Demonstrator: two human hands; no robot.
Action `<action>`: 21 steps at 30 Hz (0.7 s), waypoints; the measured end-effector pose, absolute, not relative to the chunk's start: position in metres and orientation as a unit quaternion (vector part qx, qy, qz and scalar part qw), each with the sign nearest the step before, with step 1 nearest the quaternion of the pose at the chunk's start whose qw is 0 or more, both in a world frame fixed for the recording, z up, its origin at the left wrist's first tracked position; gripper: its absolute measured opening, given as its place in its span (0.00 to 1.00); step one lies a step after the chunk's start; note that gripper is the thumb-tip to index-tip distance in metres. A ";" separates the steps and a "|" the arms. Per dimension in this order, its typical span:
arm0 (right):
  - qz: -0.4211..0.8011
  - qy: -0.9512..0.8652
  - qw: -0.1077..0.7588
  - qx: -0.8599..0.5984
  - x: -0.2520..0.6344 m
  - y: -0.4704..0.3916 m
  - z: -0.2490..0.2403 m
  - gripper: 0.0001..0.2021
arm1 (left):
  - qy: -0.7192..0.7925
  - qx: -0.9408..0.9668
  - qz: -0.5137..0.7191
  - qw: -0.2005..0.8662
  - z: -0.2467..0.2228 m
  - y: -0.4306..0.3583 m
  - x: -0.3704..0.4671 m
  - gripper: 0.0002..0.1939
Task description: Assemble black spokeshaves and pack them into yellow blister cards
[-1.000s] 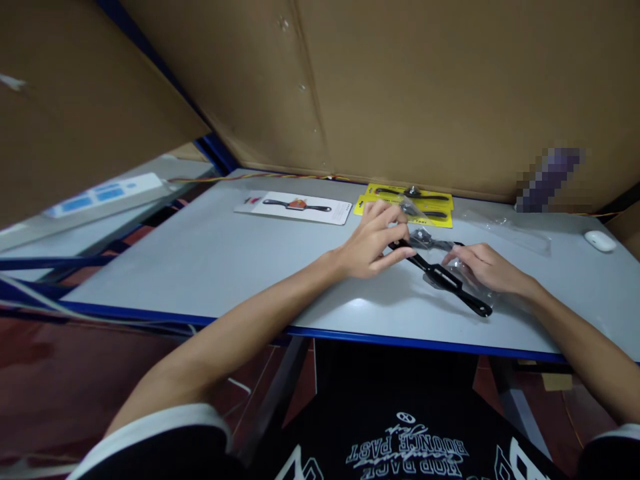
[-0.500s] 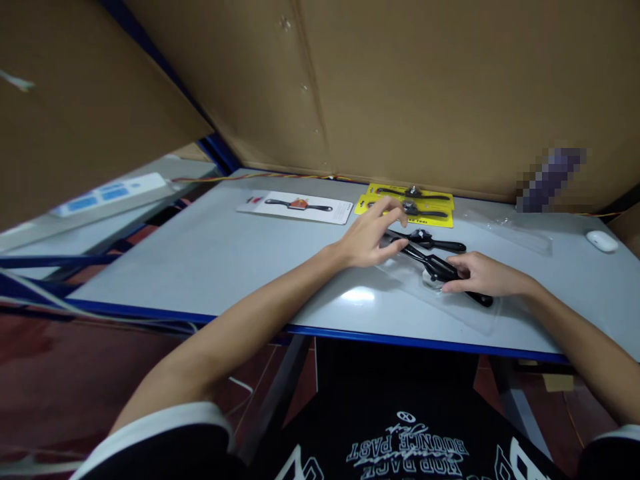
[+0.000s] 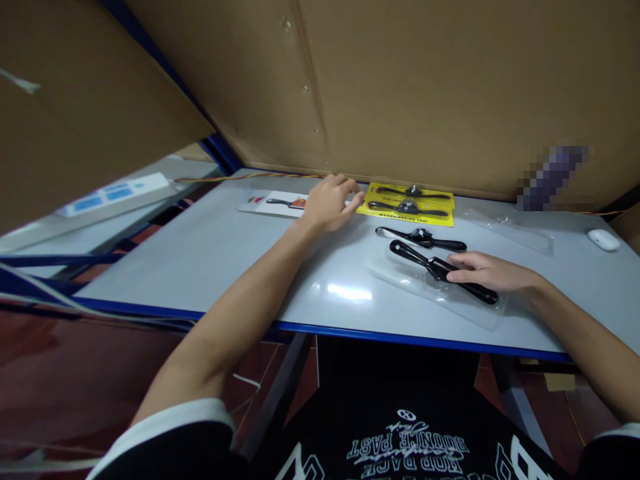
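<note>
My right hand (image 3: 483, 271) is closed on the middle of a black spokeshave (image 3: 415, 253), which lies at a slant over a clear plastic blister shell (image 3: 400, 280). Just behind it a second black spokeshave (image 3: 421, 237) rests on the tabletop. My left hand (image 3: 333, 202) reaches across the right end of a white backing card (image 3: 255, 205) that bears a picture of the tool. Its fingers are apart and hold nothing that I can see; whether they touch the card I cannot tell. The nearest yellow card (image 3: 403, 218) lies just right of that hand.
Another clear plastic shell (image 3: 520, 230) lies at the right, near a white mouse-like object (image 3: 603, 240). A blurred-out purple shape (image 3: 553, 177) stands against the cardboard wall (image 3: 450, 87). On the left shelf is a power strip (image 3: 115, 193). A blue edge (image 3: 400, 339) fronts the table.
My left hand has let go of the near spokeshave's end and moved left and back to the white card. My right hand stays on the spokeshave, which has shifted slightly.
</note>
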State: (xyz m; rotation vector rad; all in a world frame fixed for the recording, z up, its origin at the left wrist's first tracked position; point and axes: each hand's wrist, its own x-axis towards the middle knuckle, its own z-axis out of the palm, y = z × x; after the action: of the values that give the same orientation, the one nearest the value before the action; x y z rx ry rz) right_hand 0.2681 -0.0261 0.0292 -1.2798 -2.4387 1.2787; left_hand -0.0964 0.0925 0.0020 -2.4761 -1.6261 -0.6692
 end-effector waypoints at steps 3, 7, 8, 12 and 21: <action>0.447 -0.790 0.056 -0.417 0.269 -0.025 0.030 0.24 | -0.593 -0.790 -0.154 0.039 -0.006 0.106 -0.115 0.27; 0.500 -0.759 0.072 -0.410 0.270 -0.026 0.031 0.20 | -0.624 -0.774 -0.110 0.014 -0.018 0.116 -0.126 0.27; 0.512 -0.751 0.078 -0.410 0.270 -0.026 0.031 0.19 | -0.625 -0.773 -0.110 0.015 -0.020 0.117 -0.126 0.27; 0.531 -0.729 0.082 -0.425 0.268 -0.026 0.031 0.17 | -0.630 -0.766 -0.121 0.019 -0.022 0.119 -0.123 0.27; 0.303 -0.829 0.078 -0.464 0.278 -0.030 0.039 0.20 | -0.609 -0.774 -0.170 0.018 -0.016 0.116 -0.120 0.25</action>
State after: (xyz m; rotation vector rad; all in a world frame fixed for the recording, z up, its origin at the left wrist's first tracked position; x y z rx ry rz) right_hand 0.2785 -0.0298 0.0391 -1.3888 -2.4819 0.9087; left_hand -0.1197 0.1165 -0.0164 -2.4054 -1.8930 -0.5278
